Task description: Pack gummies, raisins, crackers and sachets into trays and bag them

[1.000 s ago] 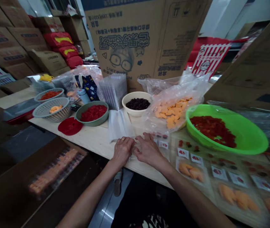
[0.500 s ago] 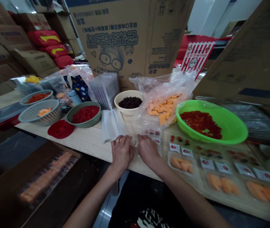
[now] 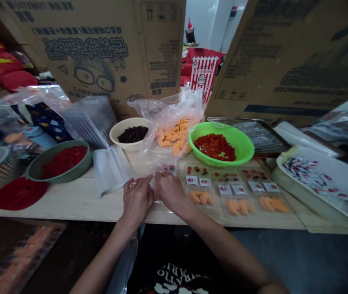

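My left hand (image 3: 138, 197) and my right hand (image 3: 169, 188) are close together above the near part of the table. Both have curled, closed fingers, which pinch a piece of clear plastic (image 3: 153, 184) between them; its full shape is hidden by the hands. Left of my left hand lies a stack of whitish plastic sleeves (image 3: 111, 171). Beyond my right hand is a clear bag of orange pieces (image 3: 174, 136). To the right are several clear trays (image 3: 204, 198) holding orange curved pieces, white packets and small red and dark pieces.
Behind stand a cream bowl of dark pieces (image 3: 133, 134) and a green basin of red pieces (image 3: 215, 146). A grey-green bowl (image 3: 80, 165) and red lid (image 3: 19, 194) are at left. A white tub (image 3: 302, 204) holds packets at right. Cardboard boxes (image 3: 94, 49) rise behind.
The view has turned right, bringing the white tub of packets into sight. My hands remain together at the plastic, with my right hand now closer against the left.
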A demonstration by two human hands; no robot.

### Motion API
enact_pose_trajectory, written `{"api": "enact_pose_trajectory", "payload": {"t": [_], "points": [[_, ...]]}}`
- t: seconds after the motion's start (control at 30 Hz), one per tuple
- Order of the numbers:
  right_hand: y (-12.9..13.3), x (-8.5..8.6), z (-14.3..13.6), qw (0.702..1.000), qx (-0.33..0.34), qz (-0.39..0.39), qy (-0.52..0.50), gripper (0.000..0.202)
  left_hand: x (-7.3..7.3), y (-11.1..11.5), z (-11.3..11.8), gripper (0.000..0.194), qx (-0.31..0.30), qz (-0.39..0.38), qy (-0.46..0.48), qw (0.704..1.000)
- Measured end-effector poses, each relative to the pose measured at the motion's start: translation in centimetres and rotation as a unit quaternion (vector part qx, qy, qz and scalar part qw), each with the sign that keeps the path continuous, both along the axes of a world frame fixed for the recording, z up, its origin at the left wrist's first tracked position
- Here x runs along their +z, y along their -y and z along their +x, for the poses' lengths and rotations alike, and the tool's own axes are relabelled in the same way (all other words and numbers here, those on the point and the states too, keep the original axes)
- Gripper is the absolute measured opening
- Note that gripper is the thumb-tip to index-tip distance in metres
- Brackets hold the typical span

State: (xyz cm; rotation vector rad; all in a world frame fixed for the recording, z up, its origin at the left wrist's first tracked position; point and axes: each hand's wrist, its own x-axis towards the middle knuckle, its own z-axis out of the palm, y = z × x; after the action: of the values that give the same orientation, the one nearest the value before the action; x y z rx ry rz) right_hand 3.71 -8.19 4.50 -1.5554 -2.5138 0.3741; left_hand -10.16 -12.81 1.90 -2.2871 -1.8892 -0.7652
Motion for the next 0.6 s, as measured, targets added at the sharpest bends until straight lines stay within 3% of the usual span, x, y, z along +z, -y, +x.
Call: {"api": "enact_pose_trajectory", "payload": {"t": [0.07, 0.13, 0.23, 0.33, 0.4, 0.47, 0.53, 0.6], "points": [[0.0, 0.0, 0.5, 1.000, 0.015, 0.013, -0.013, 0.035, -0.2, -0.5, -0.7, 0.040, 0.020, 0.006, 0.039, 0.999], [-0.4, -0.3, 1.1, 0.999, 0.007, 0.021, -0.038, 0.046, -0.2, -0.4, -1.7, 0.042, 0.000, 0.041, 0.099, 0.994], [-0.8, -1.2, 1.9, 0.996, -0.025, 0.002, -0.082, 0.055, -0.1, 0.5, -2.8, 0.040, -0.114, 0.087, 0.155, 0.977], [-0.8, -2.0, 3.9, 0.983, 0.028, -0.058, -0.173, 0.050, -0.2, 1.1, -3.8, 0.036, -0.200, 0.111, 0.105, 0.968], [-0.5, -2.4, 6.5, 0.968, 0.051, -0.091, -0.230, 0.047, -0.3, 1.1, -4.7, 0.039, -0.156, 0.150, 0.069, 0.974], [-0.2, -2.7, 9.8, 0.976, -0.046, -0.082, -0.199, 0.045, -0.5, 1.0, -5.2, 0.045, -0.062, 0.201, 0.063, 0.976], [-0.1, -3.2, 12.8, 0.973, -0.207, -0.055, -0.088, 0.042, -1.1, 1.0, -4.7, 0.054, -0.001, 0.235, 0.070, 0.970], [-0.2, -3.8, 14.7, 0.952, -0.301, -0.057, 0.010, 0.037, -2.3, 1.1, -3.0, 0.064, -0.019, 0.225, 0.072, 0.971]]}}
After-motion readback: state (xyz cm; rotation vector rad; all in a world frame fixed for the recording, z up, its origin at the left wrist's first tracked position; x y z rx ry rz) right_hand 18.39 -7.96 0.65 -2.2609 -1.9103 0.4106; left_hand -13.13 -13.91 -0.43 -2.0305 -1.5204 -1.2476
